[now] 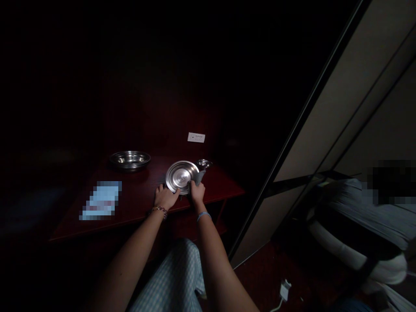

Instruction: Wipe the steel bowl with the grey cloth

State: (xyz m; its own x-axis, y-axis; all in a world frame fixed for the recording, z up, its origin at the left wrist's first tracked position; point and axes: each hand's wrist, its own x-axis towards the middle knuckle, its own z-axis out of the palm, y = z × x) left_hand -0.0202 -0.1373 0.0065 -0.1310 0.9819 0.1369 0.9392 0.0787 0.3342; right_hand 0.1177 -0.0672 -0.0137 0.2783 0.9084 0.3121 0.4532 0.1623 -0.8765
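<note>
A shiny round metal plate is tilted up near the front edge of the dark red table. My left hand grips its lower left rim, the thumb over the edge. My right hand is closed on a grey cloth and presses it against the plate's right side. Behind the plate, to the right, a small metal bowl is partly hidden. Stacked metal plates rest at the back left of the table.
The dark red table carries a blurred-out light blue item at left. A white socket is on the wall. A tall panel stands at right. A white plug adapter with a cable lies on the floor.
</note>
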